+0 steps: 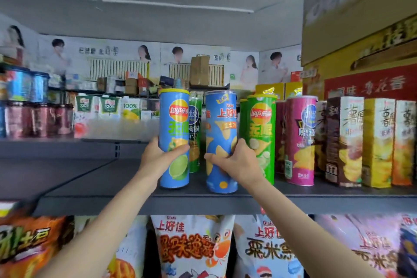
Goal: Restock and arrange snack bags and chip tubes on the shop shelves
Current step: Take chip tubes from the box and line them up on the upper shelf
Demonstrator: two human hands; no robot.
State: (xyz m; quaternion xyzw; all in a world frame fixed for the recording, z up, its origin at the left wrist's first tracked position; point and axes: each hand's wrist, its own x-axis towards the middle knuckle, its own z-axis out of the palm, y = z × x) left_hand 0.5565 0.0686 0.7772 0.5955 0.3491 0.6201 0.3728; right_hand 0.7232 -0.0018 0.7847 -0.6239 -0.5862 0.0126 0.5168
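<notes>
Honestly, each grip is holding a blue tube: left hand (158, 156) gripping Lay's tube (174, 140), right hand (237, 162) gripping Oishi tube (221, 142); they're risking toppling the green tube (261, 137) just beside.

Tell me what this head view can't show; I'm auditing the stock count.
- Green tube: label mostly hidden behind the blue Lay's tube held by the left hand.
- Oishi tube: lower label covered by the right hand.
- Rows behind the magenta tube: depth hidden by front tubes.
- Snack bags: cut off by the bottom edge.
- Far shelf goods: blurred, too small.
</notes>
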